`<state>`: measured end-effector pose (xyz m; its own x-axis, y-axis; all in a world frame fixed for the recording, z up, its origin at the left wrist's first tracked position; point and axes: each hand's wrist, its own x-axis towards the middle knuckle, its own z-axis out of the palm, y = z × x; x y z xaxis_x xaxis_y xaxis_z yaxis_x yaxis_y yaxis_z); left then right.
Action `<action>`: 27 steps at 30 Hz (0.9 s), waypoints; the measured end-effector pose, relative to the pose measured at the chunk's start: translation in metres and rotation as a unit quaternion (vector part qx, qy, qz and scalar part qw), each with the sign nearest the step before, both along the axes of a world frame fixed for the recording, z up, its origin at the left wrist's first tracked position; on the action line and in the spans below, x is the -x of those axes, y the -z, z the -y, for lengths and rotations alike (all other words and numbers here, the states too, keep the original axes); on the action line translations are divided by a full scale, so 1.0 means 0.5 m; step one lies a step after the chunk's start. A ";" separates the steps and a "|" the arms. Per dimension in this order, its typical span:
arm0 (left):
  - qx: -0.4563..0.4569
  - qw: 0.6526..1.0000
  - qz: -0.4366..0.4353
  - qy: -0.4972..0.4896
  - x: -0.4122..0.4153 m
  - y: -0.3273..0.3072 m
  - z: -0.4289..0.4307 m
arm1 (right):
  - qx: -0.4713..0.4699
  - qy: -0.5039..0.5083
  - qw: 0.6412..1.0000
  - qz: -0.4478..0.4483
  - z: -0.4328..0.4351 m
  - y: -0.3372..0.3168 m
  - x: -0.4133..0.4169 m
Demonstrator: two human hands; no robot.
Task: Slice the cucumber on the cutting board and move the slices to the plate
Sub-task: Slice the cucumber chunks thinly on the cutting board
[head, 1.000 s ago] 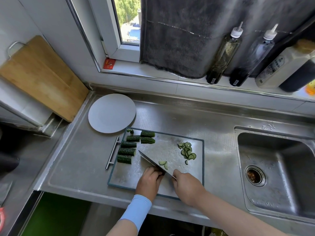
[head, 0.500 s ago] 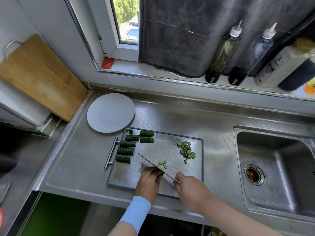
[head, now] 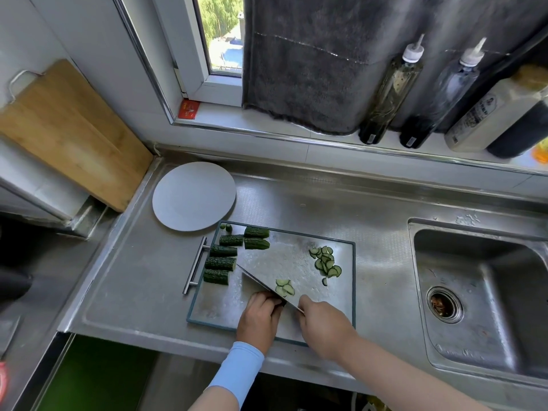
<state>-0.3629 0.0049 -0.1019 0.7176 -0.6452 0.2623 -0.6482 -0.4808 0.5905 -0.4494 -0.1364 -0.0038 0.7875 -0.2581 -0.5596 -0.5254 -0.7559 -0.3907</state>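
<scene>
A steel cutting board (head: 290,262) lies on the counter. Several dark green cucumber chunks (head: 221,264) sit along its left side. A pile of thin slices (head: 326,262) lies at its right, and a few fresh slices (head: 284,286) lie beside the blade. My right hand (head: 324,324) grips the knife (head: 258,281), whose blade slants up-left across the board. My left hand (head: 261,317) is curled just left of the blade, pressing down on a cucumber piece that it hides almost fully. The round grey plate (head: 194,200) sits bare behind the board's left corner.
A sink (head: 480,298) with a drain is at the right. Several bottles (head: 391,90) stand on the window sill under a dark towel (head: 311,63). A wooden board (head: 65,132) leans against the left wall. The counter's front edge runs just below my hands.
The knife has kept chopping in place by my left hand, and the small heap of fresh slices beside the blade has grown slightly. Both hands stay at the board's front.
</scene>
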 end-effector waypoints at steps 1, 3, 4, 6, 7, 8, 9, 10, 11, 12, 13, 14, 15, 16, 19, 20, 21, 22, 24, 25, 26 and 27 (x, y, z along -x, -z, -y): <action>0.003 1.000 0.000 0.000 -0.001 0.001 0.000 | -0.004 0.002 1.000 0.000 -0.001 0.001 -0.005; 0.008 1.000 -0.001 0.001 -0.002 0.001 0.000 | -0.012 0.006 1.000 0.002 -0.002 0.000 -0.010; 0.011 1.000 -0.001 0.001 -0.002 0.001 0.000 | -0.014 0.006 1.000 0.005 -0.001 -0.002 -0.010; 0.012 1.000 -0.001 0.002 -0.002 -0.001 0.000 | -0.012 0.004 1.000 0.008 0.001 -0.006 -0.007; 0.012 1.000 -0.001 0.002 -0.002 -0.001 0.000 | -0.009 0.002 1.000 0.008 0.001 -0.008 -0.005; 0.012 1.000 -0.001 0.002 -0.002 -0.001 -0.001 | -0.007 0.002 1.000 0.010 0.001 -0.010 -0.001; 0.012 1.000 -0.001 0.000 -0.002 0.000 -0.002 | -0.005 0.004 1.000 0.014 0.001 -0.012 0.005; 0.014 1.000 -0.004 0.000 -0.002 0.000 -0.003 | -0.005 0.006 1.000 0.018 0.000 -0.014 0.012; 0.017 1.000 -0.007 -0.001 -0.002 0.001 -0.003 | -0.003 0.009 1.000 0.021 0.000 -0.016 0.019; 0.019 1.000 -0.009 -0.001 -0.002 0.002 -0.003 | -0.001 0.010 1.000 0.024 0.001 -0.018 0.027; 0.021 1.000 -0.010 -0.001 -0.001 0.002 -0.003 | 0.002 0.011 1.000 0.025 0.003 -0.019 0.033; 0.022 1.000 -0.011 0.000 0.000 0.001 -0.003 | 0.003 0.011 1.000 0.025 0.006 -0.021 0.038; 0.022 1.000 -0.012 0.001 0.000 0.001 -0.003 | 0.004 0.009 1.000 0.025 0.008 -0.022 0.042; 0.022 1.000 -0.012 0.002 0.000 0.001 -0.003 | 0.004 0.008 1.000 0.024 0.010 -0.023 0.045; 0.019 1.000 -0.016 0.002 0.000 0.002 -0.003 | -0.003 0.009 1.000 0.013 0.012 -0.025 0.046; 0.019 1.000 -0.020 0.002 0.000 0.002 -0.003 | -0.004 0.010 1.000 0.010 0.012 -0.025 0.046; 0.019 1.000 -0.022 0.000 0.000 0.002 -0.004 | -0.004 0.011 1.000 0.008 0.011 -0.024 0.045; 0.019 1.000 -0.024 -0.001 0.001 0.002 -0.004 | -0.003 0.013 1.000 0.007 0.009 -0.022 0.044; 0.019 0.999 -0.028 -0.001 0.001 0.002 -0.004 | -0.003 0.014 1.000 0.003 0.006 -0.018 0.036; 0.017 0.999 -0.030 -0.002 0.001 0.002 -0.003 | -0.003 0.014 1.000 0.000 0.004 -0.016 0.030; 0.015 0.999 -0.031 -0.004 0.001 0.000 -0.003 | -0.004 0.016 1.000 -0.002 0.001 -0.013 0.023; 0.013 0.999 -0.029 -0.004 0.001 -0.002 -0.004 | -0.005 0.016 1.000 -0.003 -0.001 -0.011 0.016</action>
